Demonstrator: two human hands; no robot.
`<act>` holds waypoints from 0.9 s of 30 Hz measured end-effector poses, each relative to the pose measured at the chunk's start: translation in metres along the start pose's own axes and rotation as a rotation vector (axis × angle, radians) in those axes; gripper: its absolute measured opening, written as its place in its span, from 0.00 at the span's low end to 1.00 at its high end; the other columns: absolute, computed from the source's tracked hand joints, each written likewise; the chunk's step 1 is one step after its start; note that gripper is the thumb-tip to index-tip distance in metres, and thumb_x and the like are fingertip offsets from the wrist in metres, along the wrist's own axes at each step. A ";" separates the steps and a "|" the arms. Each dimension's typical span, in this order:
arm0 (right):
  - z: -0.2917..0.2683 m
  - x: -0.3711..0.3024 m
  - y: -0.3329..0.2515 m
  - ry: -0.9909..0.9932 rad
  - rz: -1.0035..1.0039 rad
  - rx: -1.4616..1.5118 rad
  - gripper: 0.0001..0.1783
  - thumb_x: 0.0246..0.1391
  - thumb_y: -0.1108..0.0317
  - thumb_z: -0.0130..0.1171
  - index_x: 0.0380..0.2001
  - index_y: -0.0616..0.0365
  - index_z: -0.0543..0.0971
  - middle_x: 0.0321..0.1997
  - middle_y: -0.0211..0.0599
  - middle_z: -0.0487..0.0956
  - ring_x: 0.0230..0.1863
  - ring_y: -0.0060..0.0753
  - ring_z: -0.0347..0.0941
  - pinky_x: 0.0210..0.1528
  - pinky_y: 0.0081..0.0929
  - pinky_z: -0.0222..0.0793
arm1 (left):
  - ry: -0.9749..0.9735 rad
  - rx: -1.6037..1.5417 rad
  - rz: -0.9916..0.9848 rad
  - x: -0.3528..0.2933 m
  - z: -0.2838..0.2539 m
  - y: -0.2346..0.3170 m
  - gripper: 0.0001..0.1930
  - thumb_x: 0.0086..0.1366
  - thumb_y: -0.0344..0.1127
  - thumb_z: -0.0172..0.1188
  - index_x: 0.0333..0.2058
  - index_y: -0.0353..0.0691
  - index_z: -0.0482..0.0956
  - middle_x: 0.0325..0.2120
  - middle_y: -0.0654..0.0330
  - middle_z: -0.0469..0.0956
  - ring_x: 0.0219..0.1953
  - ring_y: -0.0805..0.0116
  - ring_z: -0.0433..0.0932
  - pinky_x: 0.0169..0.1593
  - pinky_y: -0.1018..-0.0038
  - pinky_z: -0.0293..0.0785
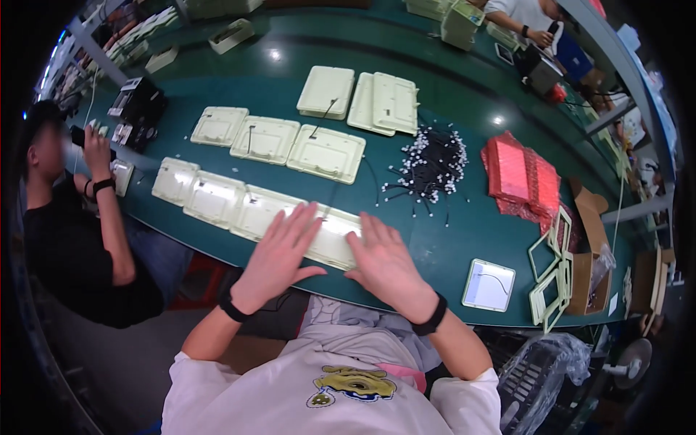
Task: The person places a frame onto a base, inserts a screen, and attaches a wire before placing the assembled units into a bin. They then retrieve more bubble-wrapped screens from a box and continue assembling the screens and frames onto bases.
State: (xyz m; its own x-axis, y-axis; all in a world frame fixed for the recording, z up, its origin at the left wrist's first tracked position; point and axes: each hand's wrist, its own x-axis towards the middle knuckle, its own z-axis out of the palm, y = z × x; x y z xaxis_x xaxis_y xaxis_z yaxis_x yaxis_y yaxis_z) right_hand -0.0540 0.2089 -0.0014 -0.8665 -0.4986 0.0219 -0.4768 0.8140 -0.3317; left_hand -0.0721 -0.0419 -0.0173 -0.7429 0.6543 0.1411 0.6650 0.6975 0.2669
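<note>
Both hands are spread over the near row of shallow cream plastic housings. My left hand [287,250], its fingers straight, lies over the join between two housings. My right hand [390,264] has its fingers stretched out at the right end of the rightmost near housing [335,235], with the thumb toward its inside. Neither hand grips anything. Whether the palms press on the plastic cannot be made out. Left of my hands the row continues with a housing [262,210] and another housing [215,196]. Behind stands a second row, including a housing with a short black cable [326,154].
A heap of black cables with white connectors [428,163] lies right of centre. Beyond it are red bubble-wrapped packs [518,177], a white panel in a frame [489,285], loose pale frames [549,290] and a cardboard box [589,283]. A co-worker [87,217] sits at the left.
</note>
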 end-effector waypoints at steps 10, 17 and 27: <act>-0.045 0.110 0.043 0.152 0.122 0.183 0.48 0.53 0.42 0.75 0.63 0.69 0.71 0.69 0.74 0.69 0.70 0.74 0.66 0.67 0.56 0.71 | -0.008 -0.006 -0.061 -0.014 -0.012 -0.052 0.52 0.56 0.50 0.77 0.73 0.35 0.62 0.76 0.49 0.59 0.78 0.45 0.56 0.78 0.50 0.56; -0.058 0.227 0.156 0.491 0.730 0.070 0.58 0.48 0.42 0.78 0.71 0.64 0.61 0.69 0.82 0.62 0.63 0.78 0.69 0.69 0.60 0.66 | 0.350 -0.104 -0.030 -0.035 -0.030 0.002 0.43 0.52 0.44 0.82 0.64 0.36 0.73 0.66 0.44 0.71 0.68 0.38 0.70 0.68 0.49 0.70; -0.106 0.177 0.135 0.762 0.465 0.296 0.60 0.46 0.46 0.78 0.75 0.60 0.60 0.67 0.67 0.65 0.66 0.68 0.67 0.70 0.52 0.68 | 0.407 -0.751 -0.043 0.024 -0.024 0.074 0.19 0.61 0.22 0.71 0.52 0.34 0.81 0.45 0.51 0.82 0.46 0.54 0.84 0.51 0.62 0.82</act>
State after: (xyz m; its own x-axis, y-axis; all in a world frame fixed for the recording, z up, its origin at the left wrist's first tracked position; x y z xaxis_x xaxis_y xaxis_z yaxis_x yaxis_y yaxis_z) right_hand -0.2877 0.2624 0.0579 -0.8735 0.2722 0.4037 -0.0925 0.7212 -0.6865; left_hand -0.0426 0.0188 0.0291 -0.8312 0.3760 0.4095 0.5158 0.2469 0.8203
